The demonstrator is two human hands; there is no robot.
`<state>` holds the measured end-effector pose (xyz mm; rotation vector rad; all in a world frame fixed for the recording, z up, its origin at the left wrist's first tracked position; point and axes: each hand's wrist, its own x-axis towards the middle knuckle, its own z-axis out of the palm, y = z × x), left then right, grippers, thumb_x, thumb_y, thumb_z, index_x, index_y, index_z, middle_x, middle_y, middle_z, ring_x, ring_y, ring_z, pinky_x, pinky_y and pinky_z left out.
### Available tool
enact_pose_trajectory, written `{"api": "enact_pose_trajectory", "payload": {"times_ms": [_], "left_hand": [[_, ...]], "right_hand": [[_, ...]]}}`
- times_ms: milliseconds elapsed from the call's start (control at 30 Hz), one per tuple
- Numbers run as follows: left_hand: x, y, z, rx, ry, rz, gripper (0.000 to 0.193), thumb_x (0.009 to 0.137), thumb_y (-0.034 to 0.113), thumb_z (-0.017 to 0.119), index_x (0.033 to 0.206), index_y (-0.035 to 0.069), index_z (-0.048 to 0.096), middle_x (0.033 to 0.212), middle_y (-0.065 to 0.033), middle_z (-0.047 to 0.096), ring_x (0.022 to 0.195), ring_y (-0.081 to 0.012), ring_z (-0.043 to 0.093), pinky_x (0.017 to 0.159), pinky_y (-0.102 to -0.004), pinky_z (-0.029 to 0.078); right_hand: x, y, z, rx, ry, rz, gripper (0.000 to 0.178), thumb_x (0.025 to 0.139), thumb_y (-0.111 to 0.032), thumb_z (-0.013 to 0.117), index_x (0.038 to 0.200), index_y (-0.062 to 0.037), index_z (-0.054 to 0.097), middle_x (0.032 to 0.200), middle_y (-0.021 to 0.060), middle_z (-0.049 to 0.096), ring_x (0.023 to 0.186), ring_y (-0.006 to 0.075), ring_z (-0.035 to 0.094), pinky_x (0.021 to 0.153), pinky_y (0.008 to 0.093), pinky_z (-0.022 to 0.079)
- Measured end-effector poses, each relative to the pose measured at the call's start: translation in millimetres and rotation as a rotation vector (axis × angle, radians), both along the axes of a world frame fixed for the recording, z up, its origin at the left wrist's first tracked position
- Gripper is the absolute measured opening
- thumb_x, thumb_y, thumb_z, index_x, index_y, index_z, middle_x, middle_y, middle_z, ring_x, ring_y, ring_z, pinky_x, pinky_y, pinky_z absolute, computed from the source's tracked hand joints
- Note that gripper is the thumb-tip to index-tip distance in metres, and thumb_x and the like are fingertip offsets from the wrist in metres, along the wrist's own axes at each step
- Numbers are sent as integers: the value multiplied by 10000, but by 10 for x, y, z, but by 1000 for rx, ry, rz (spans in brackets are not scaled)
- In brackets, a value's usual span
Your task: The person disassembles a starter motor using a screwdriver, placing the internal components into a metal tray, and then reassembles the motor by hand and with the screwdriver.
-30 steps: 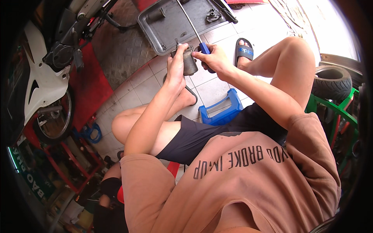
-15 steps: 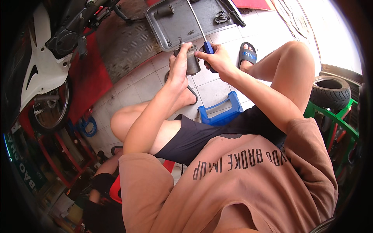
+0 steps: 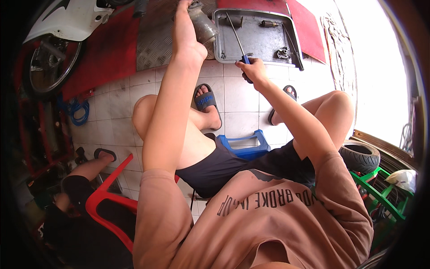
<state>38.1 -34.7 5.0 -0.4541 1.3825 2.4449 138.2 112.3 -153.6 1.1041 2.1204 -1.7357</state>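
My left hand (image 3: pixel 182 29) is raised at the top, left of the tray, closed around a grey cylindrical motor housing (image 3: pixel 204 29). The upper end of the housing and my fingertips run up to the picture's edge. Just in front of the tray's near edge, my right hand (image 3: pixel 254 71) grips a screwdriver (image 3: pixel 245 59) by its blue and black handle. Its long metal shaft slants up and left over the tray (image 3: pixel 257 47). Inside the tray lie an armature-like part (image 3: pixel 269 23), a small cast metal piece (image 3: pixel 283 53) and a dark cylindrical part (image 3: pixel 239 21).
Beneath the tray are red matting (image 3: pixel 309 33) and a metal tread plate (image 3: pixel 154 40). A motorbike wheel (image 3: pixel 33 71) stands at left. Between my legs is a blue plastic frame (image 3: pixel 246 147). A tyre (image 3: pixel 360 156) sits on a green rack at right. Another person sits by a red chair (image 3: pixel 96 197).
The motor housing has gone up and left in my left hand, away from my right. My right hand still holds the screwdriver. The view has shifted, showing more of the tray.
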Motion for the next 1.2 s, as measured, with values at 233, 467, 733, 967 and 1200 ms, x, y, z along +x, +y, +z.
{"api": "enact_pose_trajectory", "payload": {"times_ms": [233, 467, 733, 967, 1200], "left_hand": [[-237, -303, 320, 306, -169, 43, 290, 816, 447, 613, 895, 167, 608, 736, -20, 599, 644, -159, 600, 576, -356, 509], [-91, -53, 331, 186, -36, 116, 638, 805, 431, 613, 1160, -85, 486, 1129, -219, 579, 1057, -271, 572, 918, -362, 434], [-248, -313, 283, 154, -19, 163, 741, 814, 472, 608, 1260, -82, 401, 1289, -243, 475, 1207, -284, 461, 1027, -394, 354], [-394, -237, 269, 612, 97, 154, 371, 927, 476, 385, 970, 178, 601, 852, 11, 642, 756, -139, 602, 736, -345, 491], [-305, -128, 477, 632, 222, -46, 423, 868, 377, 688, 1121, 61, 566, 1016, -118, 610, 963, -257, 613, 895, -481, 527]], "right_hand": [[-956, -372, -517, 365, -196, 12, 299, 688, -218, 724, 806, 54, 681, 772, 189, 690, 743, 256, 696, 646, 340, 547], [-1113, 196, -884, 698, -164, 188, 376, 698, -333, 751, 801, 24, 694, 751, 118, 685, 676, 221, 666, 606, 335, 520], [-1146, 35, -837, 570, -104, 211, 359, 741, -346, 731, 774, 7, 681, 661, 94, 637, 549, 191, 601, 508, 326, 476], [-956, 394, -90, 124, -103, 199, 288, 874, -279, 590, 804, -3, 631, 590, 41, 527, 453, 153, 489, 410, 293, 367], [-168, 810, 1288, -164, 275, 68, 217, 892, -115, 580, 1088, -43, 521, 761, 49, 548, 547, 121, 525, 479, 266, 428]]}}
